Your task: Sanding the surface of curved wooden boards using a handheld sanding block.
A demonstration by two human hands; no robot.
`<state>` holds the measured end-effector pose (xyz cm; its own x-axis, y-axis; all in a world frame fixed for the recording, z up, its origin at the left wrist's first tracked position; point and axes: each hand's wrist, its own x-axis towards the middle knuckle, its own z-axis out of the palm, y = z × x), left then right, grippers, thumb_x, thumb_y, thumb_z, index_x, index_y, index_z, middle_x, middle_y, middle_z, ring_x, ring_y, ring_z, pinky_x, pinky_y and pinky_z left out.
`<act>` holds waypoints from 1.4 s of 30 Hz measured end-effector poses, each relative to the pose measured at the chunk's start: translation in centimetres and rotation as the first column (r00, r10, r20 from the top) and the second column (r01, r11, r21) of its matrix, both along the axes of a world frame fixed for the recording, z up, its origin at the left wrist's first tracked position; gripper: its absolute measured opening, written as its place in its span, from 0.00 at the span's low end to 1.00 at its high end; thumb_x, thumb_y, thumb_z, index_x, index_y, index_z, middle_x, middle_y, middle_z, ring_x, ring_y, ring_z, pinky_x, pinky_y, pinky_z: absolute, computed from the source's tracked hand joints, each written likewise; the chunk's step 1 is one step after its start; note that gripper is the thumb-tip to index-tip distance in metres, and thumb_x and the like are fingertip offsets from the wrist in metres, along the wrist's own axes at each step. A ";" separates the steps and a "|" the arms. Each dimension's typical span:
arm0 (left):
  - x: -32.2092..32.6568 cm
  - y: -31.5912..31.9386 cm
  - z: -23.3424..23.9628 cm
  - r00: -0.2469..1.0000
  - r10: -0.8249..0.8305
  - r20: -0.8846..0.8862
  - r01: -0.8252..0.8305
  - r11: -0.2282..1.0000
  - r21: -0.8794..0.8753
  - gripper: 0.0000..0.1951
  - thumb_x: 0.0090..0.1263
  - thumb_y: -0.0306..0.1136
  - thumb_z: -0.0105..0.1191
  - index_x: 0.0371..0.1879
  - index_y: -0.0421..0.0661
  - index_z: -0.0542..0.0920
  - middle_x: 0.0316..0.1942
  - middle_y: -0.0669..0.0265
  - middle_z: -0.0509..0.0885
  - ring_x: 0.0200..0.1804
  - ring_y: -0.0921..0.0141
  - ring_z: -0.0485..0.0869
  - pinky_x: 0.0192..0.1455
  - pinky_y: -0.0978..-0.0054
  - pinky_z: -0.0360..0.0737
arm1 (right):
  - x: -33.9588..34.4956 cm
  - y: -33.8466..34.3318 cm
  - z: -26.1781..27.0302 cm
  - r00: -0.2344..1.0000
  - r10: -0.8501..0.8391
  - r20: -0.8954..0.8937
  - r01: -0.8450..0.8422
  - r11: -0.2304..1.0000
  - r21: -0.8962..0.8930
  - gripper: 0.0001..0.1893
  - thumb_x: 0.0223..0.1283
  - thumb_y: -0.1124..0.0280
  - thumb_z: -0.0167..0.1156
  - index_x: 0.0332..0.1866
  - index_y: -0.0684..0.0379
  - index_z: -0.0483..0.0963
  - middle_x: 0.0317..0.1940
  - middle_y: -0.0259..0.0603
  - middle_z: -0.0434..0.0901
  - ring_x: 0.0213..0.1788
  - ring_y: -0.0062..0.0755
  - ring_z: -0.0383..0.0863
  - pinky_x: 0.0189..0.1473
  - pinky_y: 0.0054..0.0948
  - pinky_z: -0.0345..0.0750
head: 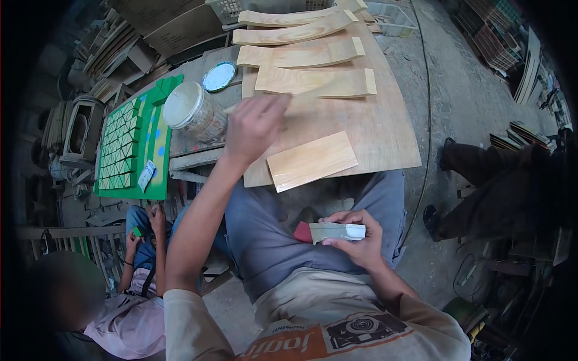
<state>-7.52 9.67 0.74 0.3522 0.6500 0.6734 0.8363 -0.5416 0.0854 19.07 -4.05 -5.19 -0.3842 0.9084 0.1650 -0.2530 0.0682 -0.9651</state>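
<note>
My left hand (257,126) is raised over the plywood board (388,140), fingers closed around a slim pale tool (316,92) like a brush, blurred by motion. Beside that hand stands an open clear jar (205,119) with a whitish rim and smears on its wall. Over my lap, my right hand (356,237) grips a small block (327,231) with a pale, wet-looking face and a red end. A flat wooden piece (311,161) with a glossy corner lies at the board's near edge. Several curved wooden pieces (316,82) lie in a row beyond.
A round lid (219,76) lies behind the jar. Left of it, a green board (156,180) bears rows of green-sided triangular blocks (119,149). A seated person (131,311) at lower left holds a green block (137,231). Another person's legs (487,167) are at right, near a floor cable (426,113).
</note>
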 end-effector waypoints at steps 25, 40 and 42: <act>2.9 0.9 -4.6 0.990 0.017 -0.138 -0.017 1.000 0.002 0.19 0.52 0.24 0.55 0.46 0.43 0.80 0.49 0.60 0.83 0.52 0.59 0.82 0.49 0.66 0.82 | -0.5 0.9 -0.6 0.997 0.044 0.066 -0.038 0.996 -0.079 0.20 0.45 0.82 0.72 0.39 0.63 0.66 0.43 0.53 0.81 0.47 0.35 0.83 0.49 0.31 0.78; -2.8 -16.0 1.8 -0.201 0.389 0.899 0.203 0.914 -0.350 0.14 0.67 0.23 0.55 0.49 0.31 0.76 0.41 0.60 0.85 0.40 0.76 0.84 0.45 0.81 0.79 | -3.7 13.1 7.6 0.946 -0.056 0.319 0.056 0.998 0.009 0.16 0.54 0.77 0.67 0.48 0.68 0.73 0.40 0.38 0.80 0.44 0.22 0.79 0.49 0.23 0.75; -3.5 -19.5 0.9 -0.283 0.395 0.874 0.202 0.915 -0.349 0.13 0.67 0.23 0.55 0.49 0.31 0.76 0.41 0.60 0.85 0.40 0.76 0.84 0.45 0.81 0.79 | -6.5 15.1 7.8 0.918 0.031 0.396 -0.045 0.999 0.026 0.14 0.55 0.77 0.67 0.46 0.67 0.74 0.37 0.37 0.81 0.42 0.21 0.79 0.48 0.24 0.76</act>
